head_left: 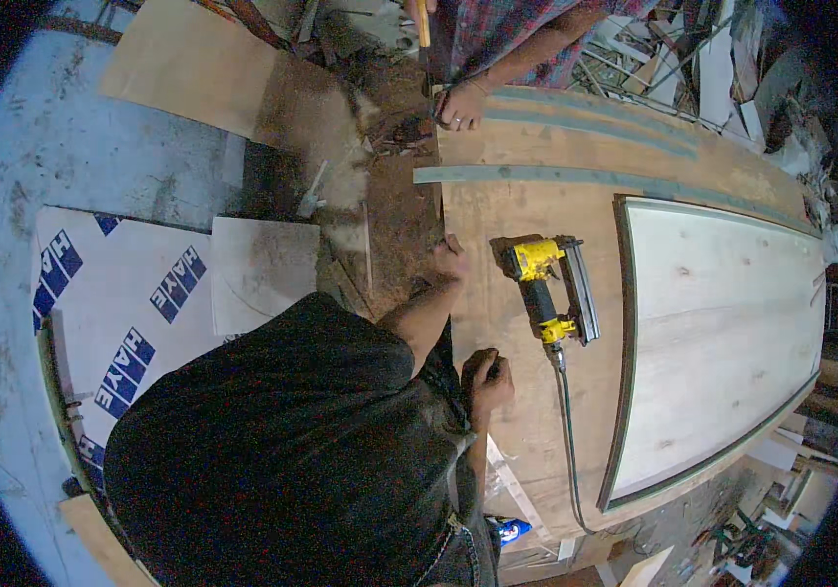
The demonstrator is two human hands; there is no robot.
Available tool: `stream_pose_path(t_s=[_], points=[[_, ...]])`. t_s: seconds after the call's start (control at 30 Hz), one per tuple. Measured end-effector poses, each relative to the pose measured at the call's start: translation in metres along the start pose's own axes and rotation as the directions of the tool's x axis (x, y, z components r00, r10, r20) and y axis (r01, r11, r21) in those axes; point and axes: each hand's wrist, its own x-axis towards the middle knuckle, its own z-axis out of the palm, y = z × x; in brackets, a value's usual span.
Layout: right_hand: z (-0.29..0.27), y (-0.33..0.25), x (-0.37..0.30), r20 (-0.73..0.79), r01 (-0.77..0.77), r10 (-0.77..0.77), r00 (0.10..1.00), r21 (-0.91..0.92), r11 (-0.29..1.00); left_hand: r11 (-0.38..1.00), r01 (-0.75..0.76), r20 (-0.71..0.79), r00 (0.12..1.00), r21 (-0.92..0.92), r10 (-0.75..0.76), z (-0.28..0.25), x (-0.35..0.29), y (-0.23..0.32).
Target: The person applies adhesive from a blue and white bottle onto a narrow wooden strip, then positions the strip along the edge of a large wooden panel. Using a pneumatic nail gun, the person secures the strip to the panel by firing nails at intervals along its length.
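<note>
plywood workbench (526, 323) lying below; left hand (451, 259) resting flat, fingers spread, at its edge. right hand (489, 380) curling closed, grip unclear. yellow nail gun (548, 289) sitting just beyond both.

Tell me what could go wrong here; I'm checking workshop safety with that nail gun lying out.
The yellow nail gun lies on the plywood sheet close to the right hand; a bump could trigger it. Its air hose trails off the edge and could snag. Another person's hand rests on the same sheet, so any shift might jolt it.
</note>
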Motion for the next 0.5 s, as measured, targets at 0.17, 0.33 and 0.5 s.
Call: stream_pose_path(t_s=[0.17, 0.33, 0.5], points=[[0.002, -0.004, -0.002, 0.018, -0.021, 0.021, 1.000, 0.028, 0.999, 0.996, 0.058, 0.137, 0.989, -0.068, -0.049, 0.046, 0.011, -0.042], [-0.002, 0.002, -0.001, -0.011, -0.037, 0.037, 0.999, 0.031, 0.999, 0.991, -0.072, -0.196, 0.979, -0.114, 0.048, 0.062, -0.002, -0.026], [-0.002, -0.001, 0.000, 0.013, -0.108, 0.107, 0.994, 0.048, 0.993, 0.993, -0.072, -0.154, 0.986, -0.094, 0.057, 0.004, -0.002, 0.006]])
